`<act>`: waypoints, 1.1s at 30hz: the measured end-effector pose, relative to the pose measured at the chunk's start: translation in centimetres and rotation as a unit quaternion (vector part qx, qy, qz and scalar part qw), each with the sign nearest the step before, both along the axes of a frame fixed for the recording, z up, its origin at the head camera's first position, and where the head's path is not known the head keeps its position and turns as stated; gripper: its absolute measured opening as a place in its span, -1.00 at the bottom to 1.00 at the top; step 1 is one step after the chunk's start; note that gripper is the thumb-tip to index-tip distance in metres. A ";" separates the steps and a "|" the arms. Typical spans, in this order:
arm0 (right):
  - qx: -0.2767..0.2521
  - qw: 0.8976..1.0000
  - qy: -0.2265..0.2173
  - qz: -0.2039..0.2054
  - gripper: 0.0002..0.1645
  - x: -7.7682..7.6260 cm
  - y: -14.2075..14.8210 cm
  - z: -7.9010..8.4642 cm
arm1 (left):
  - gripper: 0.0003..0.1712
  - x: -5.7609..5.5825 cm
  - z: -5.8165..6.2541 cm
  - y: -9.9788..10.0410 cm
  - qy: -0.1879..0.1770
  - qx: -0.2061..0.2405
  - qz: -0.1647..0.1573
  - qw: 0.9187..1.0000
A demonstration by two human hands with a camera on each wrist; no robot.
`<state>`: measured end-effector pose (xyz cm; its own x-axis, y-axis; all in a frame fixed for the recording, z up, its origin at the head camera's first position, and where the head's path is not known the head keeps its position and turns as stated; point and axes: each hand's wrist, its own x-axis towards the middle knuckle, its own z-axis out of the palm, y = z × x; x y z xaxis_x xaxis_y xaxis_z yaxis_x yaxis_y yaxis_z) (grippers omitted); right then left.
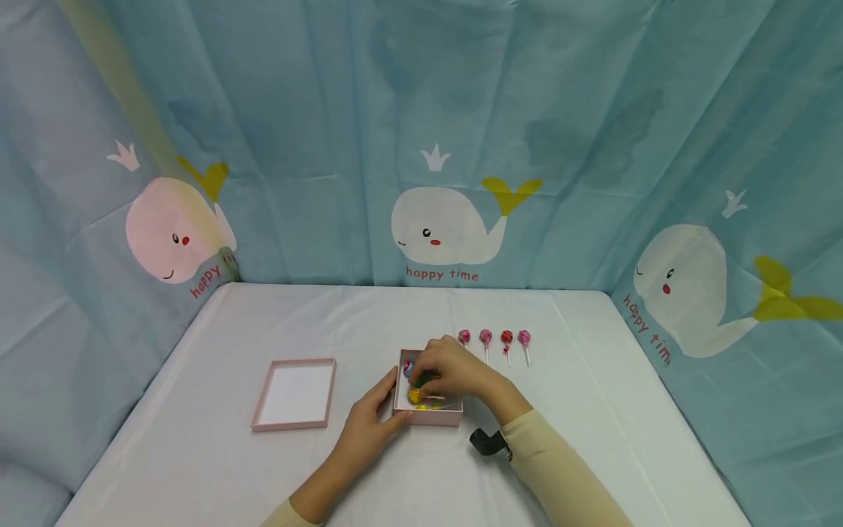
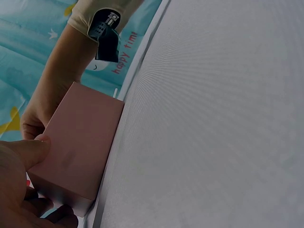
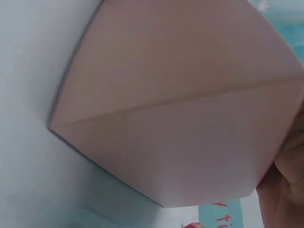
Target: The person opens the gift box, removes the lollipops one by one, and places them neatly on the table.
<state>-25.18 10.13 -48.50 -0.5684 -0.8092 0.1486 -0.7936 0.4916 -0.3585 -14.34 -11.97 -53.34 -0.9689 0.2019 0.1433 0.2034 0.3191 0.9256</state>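
A small open pink box (image 1: 437, 418) stands on the table with several wrapped lollipops inside. My left hand (image 1: 366, 424) grips its near left corner, thumb on the front wall and fingers along the left side. From above, my right hand (image 1: 451, 369) reaches into the box with bent fingers. Its fingertips are right at a yellow lollipop (image 1: 414, 396); I cannot tell whether they pinch it. A green wrapper (image 1: 426, 378) shows under that hand, and a blue-and-red one (image 1: 408, 367) lies by the far left wall. In the right wrist view, the box wall (image 3: 190, 152) hides the fingers.
The shallow pink-rimmed lid (image 1: 293, 394) lies on the white table (image 1: 197, 454), left of the box. Beyond the right hand, several pink and red lollipops (image 1: 506, 337) form a row, sticks toward me. A blue whale-print curtain (image 1: 316, 219) encloses the table's back and sides.
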 end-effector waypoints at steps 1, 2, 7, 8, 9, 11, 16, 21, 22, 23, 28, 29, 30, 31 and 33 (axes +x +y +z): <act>0.002 1.000 0.007 0.000 -0.75 0.0 0.0 -0.2 | 0.00 0.0 0.0 0.0 0.001 -0.001 0.001 1.000; 0.003 1.000 0.013 0.000 -0.74 0.1 0.0 -0.3 | 0.01 0.0 0.0 0.0 0.002 -0.002 0.002 1.000; 0.013 0.999 0.030 -0.009 -0.73 0.2 -0.1 -0.6 | 0.00 -0.1 0.1 0.0 0.010 -0.003 -0.003 1.000; 0.017 0.999 0.034 -0.010 -0.72 0.2 -0.1 -0.7 | 0.01 -0.1 0.1 0.0 0.011 -0.005 -0.003 1.000; 0.022 0.999 0.038 -0.011 -0.72 0.2 -0.2 -0.7 | 0.01 -0.1 0.1 0.0 0.011 -0.006 -0.003 1.000; 0.027 0.999 0.043 -0.009 -0.72 0.3 -0.2 -0.7 | 0.01 -0.1 0.2 0.0 0.009 -0.007 -0.001 1.000; 0.036 0.998 0.043 0.001 -0.72 0.5 -0.3 -0.6 | 0.02 -0.1 0.2 0.0 0.005 -0.013 0.005 1.000; 0.071 0.995 0.066 0.017 -0.75 0.7 -0.6 -0.3 | 0.01 0.0 0.3 0.0 0.004 -0.021 0.012 1.000; 0.077 0.994 0.070 0.018 -0.75 0.7 -0.6 -0.3 | 0.01 0.0 0.3 0.0 0.004 -0.021 0.012 1.000; 0.082 0.994 0.074 0.019 -0.74 0.7 -0.7 -0.3 | 0.01 0.0 0.3 0.0 0.004 -0.021 0.012 1.000; 0.091 0.993 0.078 0.020 -0.75 0.7 -0.7 -0.3 | 0.01 0.1 0.4 0.0 0.001 -0.018 0.011 1.000; 0.090 0.993 0.078 0.021 -0.75 0.7 -0.6 -0.4 | 0.01 0.1 0.4 0.1 0.001 -0.018 0.011 1.000; 0.087 0.993 0.077 0.020 -0.76 0.7 -0.6 -0.4 | 0.01 0.1 0.5 0.1 0.001 -0.016 0.011 1.000; 0.084 0.993 0.076 0.020 -0.76 0.7 -0.6 -0.4 | 0.01 0.1 0.5 0.1 0.000 -0.015 0.011 1.000; 0.072 0.995 0.067 0.012 -0.78 0.6 -0.5 -0.4 | 0.00 0.2 0.5 0.1 0.000 -0.012 0.009 1.000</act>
